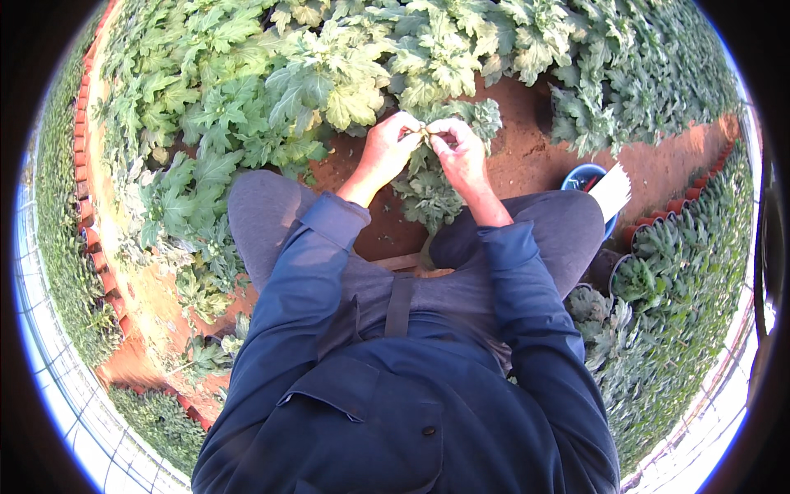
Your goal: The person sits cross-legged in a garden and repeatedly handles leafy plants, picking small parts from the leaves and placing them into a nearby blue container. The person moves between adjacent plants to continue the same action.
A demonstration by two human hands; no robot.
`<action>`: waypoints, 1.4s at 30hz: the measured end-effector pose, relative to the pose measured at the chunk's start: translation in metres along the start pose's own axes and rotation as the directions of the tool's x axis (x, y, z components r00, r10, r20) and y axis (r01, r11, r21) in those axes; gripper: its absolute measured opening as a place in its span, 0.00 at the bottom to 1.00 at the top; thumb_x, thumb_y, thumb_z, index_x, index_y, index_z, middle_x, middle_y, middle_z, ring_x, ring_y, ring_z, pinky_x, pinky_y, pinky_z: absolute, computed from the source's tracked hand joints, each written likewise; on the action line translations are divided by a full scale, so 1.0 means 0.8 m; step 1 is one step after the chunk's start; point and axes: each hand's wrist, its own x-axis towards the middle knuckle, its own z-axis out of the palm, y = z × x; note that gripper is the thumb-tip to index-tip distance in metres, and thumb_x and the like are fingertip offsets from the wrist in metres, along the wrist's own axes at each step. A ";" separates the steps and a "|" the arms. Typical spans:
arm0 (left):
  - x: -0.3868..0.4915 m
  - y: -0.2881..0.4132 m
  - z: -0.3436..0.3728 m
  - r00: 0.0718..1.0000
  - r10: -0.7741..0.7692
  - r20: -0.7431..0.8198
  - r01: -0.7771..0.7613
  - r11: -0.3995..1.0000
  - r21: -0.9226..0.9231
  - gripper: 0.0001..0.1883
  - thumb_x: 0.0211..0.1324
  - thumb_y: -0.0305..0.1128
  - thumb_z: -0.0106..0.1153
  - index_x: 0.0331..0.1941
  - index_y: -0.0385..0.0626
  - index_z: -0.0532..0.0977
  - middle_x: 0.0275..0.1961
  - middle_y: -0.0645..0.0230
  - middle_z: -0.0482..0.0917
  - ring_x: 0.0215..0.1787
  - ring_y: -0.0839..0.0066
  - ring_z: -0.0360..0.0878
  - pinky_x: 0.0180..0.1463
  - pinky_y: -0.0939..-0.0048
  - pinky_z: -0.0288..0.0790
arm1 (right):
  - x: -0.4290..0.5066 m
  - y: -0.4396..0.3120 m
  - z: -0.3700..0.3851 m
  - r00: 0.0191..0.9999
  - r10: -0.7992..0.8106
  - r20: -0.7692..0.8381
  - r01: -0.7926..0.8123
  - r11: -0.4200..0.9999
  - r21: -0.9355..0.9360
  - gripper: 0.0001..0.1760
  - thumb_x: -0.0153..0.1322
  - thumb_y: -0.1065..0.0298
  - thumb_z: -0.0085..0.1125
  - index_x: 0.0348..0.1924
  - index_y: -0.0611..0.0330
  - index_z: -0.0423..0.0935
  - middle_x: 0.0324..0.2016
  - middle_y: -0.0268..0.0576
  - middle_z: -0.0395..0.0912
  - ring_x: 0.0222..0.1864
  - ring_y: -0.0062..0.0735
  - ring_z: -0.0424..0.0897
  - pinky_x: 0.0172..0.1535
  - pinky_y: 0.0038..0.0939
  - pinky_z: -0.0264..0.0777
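My left hand (395, 141) and my right hand (458, 143) meet at their fingertips above a leafy green plant (430, 199) between my knees. A small, thin greenish piece (424, 131), perhaps a stem or tie, is pinched between the fingers of both hands; it is too small to tell what it is. Lobed leaves of the plant show just behind and below the fingers. Dense, lobed-leaf foliage (352, 92), like chrysanthemum, rises beyond my hands.
By my right knee stands a blue bucket (583, 174) with a bundle of white strips (611, 188) leaning at it. Reddish soil (524, 160) shows between plants. Potted plants (642, 281) crowd the right side; a row of red-brown pots (88, 238) lines the left path.
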 end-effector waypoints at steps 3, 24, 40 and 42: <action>-0.005 0.009 0.005 0.991 0.124 -0.051 -0.127 0.990 -0.064 0.04 0.57 0.22 0.58 0.36 0.41 0.74 0.35 0.72 0.77 0.37 0.84 0.75 0.42 0.79 0.71 | 0.002 0.003 0.000 0.999 0.036 0.009 -0.037 0.998 0.055 0.09 0.66 0.81 0.58 0.38 0.59 0.79 0.32 0.34 0.76 0.31 0.20 0.76 0.39 0.23 0.73; -0.006 0.021 0.002 0.973 0.226 -0.056 -0.203 0.943 0.265 0.07 0.54 0.24 0.60 0.36 0.41 0.73 0.33 0.67 0.78 0.36 0.78 0.77 0.42 0.73 0.72 | -0.002 -0.003 0.003 0.999 -0.038 0.003 0.038 0.997 0.060 0.11 0.70 0.81 0.54 0.43 0.60 0.79 0.35 0.29 0.76 0.34 0.15 0.74 0.40 0.19 0.70; -0.005 0.018 0.006 0.932 0.340 -0.121 -0.272 0.882 0.384 0.08 0.51 0.25 0.61 0.36 0.43 0.73 0.35 0.59 0.78 0.37 0.59 0.79 0.40 0.63 0.73 | -0.002 0.004 0.002 0.999 -0.037 0.011 0.037 0.999 0.017 0.11 0.71 0.78 0.56 0.46 0.60 0.80 0.38 0.33 0.78 0.35 0.17 0.76 0.36 0.20 0.74; -0.005 0.018 0.005 0.937 0.321 -0.138 -0.265 0.910 0.319 0.08 0.51 0.25 0.61 0.35 0.42 0.73 0.34 0.60 0.78 0.36 0.59 0.79 0.39 0.64 0.73 | -0.003 0.002 0.001 0.999 0.039 0.036 -0.042 0.997 0.064 0.11 0.71 0.78 0.55 0.46 0.60 0.80 0.38 0.34 0.78 0.34 0.18 0.76 0.36 0.21 0.74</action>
